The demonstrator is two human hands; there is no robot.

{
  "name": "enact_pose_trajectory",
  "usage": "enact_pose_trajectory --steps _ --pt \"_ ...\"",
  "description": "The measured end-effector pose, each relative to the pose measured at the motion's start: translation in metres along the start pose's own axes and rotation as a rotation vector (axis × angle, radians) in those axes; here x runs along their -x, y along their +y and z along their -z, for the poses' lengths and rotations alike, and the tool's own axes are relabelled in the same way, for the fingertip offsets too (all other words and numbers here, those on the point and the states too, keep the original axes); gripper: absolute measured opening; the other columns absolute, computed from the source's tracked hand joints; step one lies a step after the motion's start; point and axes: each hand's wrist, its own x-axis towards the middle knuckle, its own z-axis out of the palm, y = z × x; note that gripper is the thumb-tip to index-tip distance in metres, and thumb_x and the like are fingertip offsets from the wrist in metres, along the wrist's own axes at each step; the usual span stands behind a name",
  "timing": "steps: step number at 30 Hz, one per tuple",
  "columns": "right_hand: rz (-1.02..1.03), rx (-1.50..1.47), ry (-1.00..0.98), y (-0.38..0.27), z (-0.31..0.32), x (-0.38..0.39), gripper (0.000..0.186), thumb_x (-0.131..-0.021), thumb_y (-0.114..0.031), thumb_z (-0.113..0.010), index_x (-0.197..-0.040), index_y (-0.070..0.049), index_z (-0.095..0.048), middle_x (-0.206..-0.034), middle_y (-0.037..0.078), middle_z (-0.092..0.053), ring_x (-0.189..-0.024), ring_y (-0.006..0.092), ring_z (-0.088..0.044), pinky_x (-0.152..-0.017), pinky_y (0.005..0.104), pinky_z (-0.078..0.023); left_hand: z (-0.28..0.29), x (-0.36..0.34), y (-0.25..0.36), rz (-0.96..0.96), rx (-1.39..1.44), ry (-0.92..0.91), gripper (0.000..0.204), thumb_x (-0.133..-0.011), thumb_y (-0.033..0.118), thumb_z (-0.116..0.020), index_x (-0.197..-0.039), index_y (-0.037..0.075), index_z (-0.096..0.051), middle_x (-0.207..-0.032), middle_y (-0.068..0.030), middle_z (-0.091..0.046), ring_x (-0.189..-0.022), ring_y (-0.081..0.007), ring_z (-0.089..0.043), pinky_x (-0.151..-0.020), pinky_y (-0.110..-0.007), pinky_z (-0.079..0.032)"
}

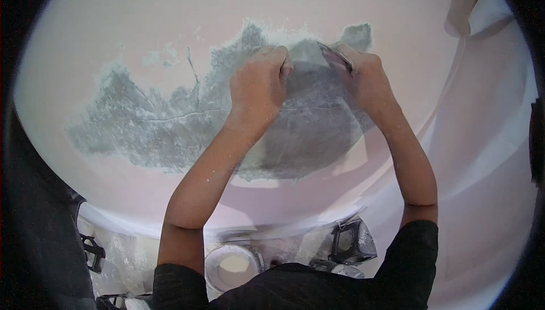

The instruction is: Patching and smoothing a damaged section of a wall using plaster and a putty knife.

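Observation:
In front of me is a pale pink-white wall (pixel 170 3) with a large bare grey patch (pixel 306 145). Its edges are ragged and whitish, and a thin crack runs across it. My right hand (pixel 369 83) is closed around a thin, flat scraper (pixel 335 55), its dark edge slanting up to the left near the patch's upper right. My left hand (pixel 255 83) is closed in a fist over the upper middle of the patch, knuckles up. Whatever its fingers hold, if anything, is hidden. Both forearms are flecked with white.
Below the wall, a round white bucket (pixel 213 267) stands on the dust-stained floor (pixel 128 259). Right of it is a black frame-like object (pixel 355 239); another dark one (pixel 92 253) is at the left. Pale sheeting (pixel 482 157) hangs along the right side.

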Motion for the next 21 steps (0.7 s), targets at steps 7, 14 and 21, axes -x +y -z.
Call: enact_pose_trajectory --steps 7,14,21 --pt "-0.033 -0.034 -0.005 -0.0022 -0.0004 0.005 0.022 -0.085 -0.002 -0.06 -0.106 -0.005 -0.058 -0.09 0.02 -0.063 -0.081 0.0374 -0.063 -0.07 0.0433 -0.05 0.0 0.0029 -0.0004 -0.01 -0.007 -0.028 0.004 -0.082 0.005 -0.055 -0.079 0.008 -0.054 -0.082 -0.0089 -0.062 -0.081 -0.0326 -0.062 -0.063 -0.045 -0.046" --pt "-0.016 -0.002 0.075 -0.0036 -0.0031 -0.0008 0.019 -0.086 -0.004 -0.063 -0.105 -0.003 -0.064 -0.086 0.018 -0.066 -0.074 0.0319 -0.066 -0.066 0.0366 -0.05 -0.0007 -0.0001 -0.0033 -0.003 0.076 -0.003 0.009 -0.079 0.002 -0.059 -0.075 0.005 -0.052 -0.075 -0.0107 -0.062 -0.079 -0.0332 -0.062 -0.064 -0.041 -0.046" --pt "-0.045 -0.064 0.061 -0.0095 0.0001 -0.0009 0.019 -0.093 -0.018 -0.058 -0.104 -0.003 -0.062 -0.085 0.02 -0.064 -0.075 0.0365 -0.063 -0.069 0.0415 -0.05 0.001 0.002 -0.0039 0.014 0.023 -0.065 0.005 -0.084 0.01 -0.054 -0.081 0.006 -0.057 -0.084 -0.0111 -0.062 -0.083 -0.0339 -0.061 -0.067 -0.045 -0.046"
